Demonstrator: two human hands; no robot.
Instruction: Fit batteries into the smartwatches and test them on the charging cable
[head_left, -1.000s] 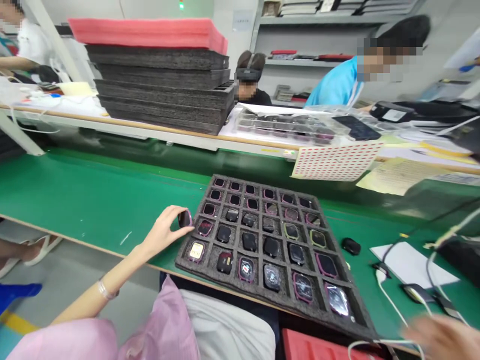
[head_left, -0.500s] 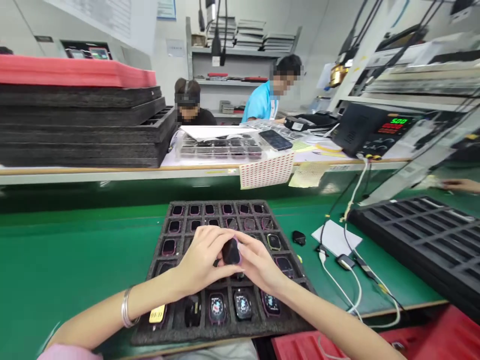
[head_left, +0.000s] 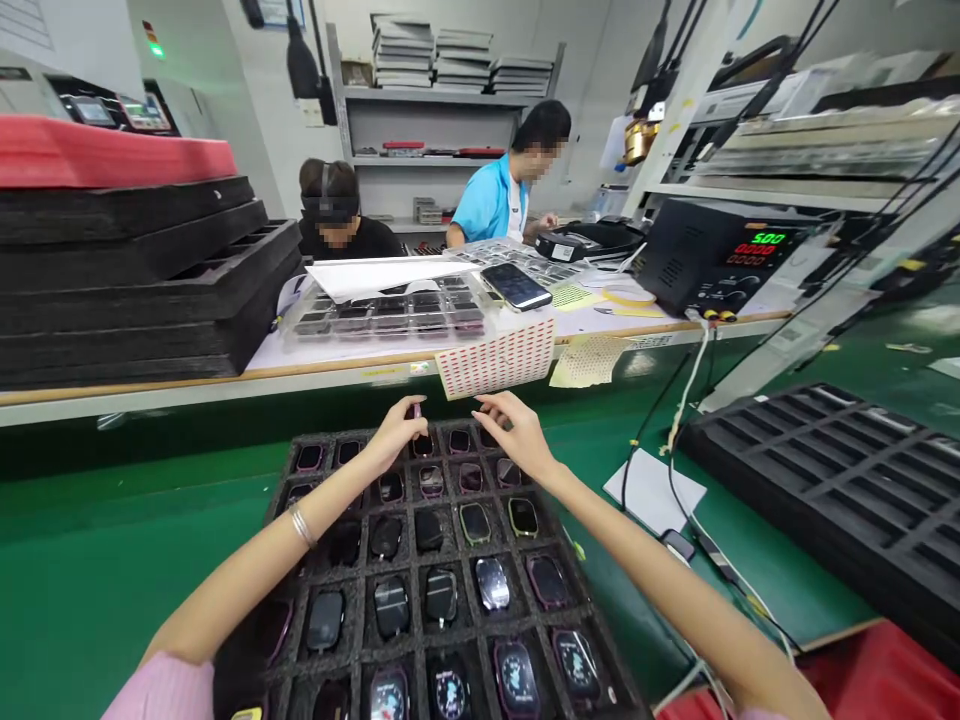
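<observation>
My left hand (head_left: 397, 432) is closed in a pinch on a smartwatch case (head_left: 417, 411), seen edge-on with a purple rim, over the far rows of the tray. Opposite it, my right hand (head_left: 517, 430) has its fingers curled and slightly apart, with nothing visible between them. Its fingertips are just below a hanging sheet of red-marked stickers (head_left: 499, 358). Under both arms lies a black foam tray (head_left: 411, 625) with watch cases in its compartments. Several in the nearest row, such as a lit watch (head_left: 517, 672), show dials.
Stacked foam trays (head_left: 112, 290) stand on the shelf at left. A phone (head_left: 517, 286) and a power supply (head_left: 720, 258) sit farther right. White paper (head_left: 654, 490), cables and another black tray (head_left: 832, 490) lie at right. Two people are behind the shelf.
My hands have separated and moved forward, away from the tray's middle. The watch case is now in my left hand only, turned edge-on. The view has shifted, showing more of the tray.
</observation>
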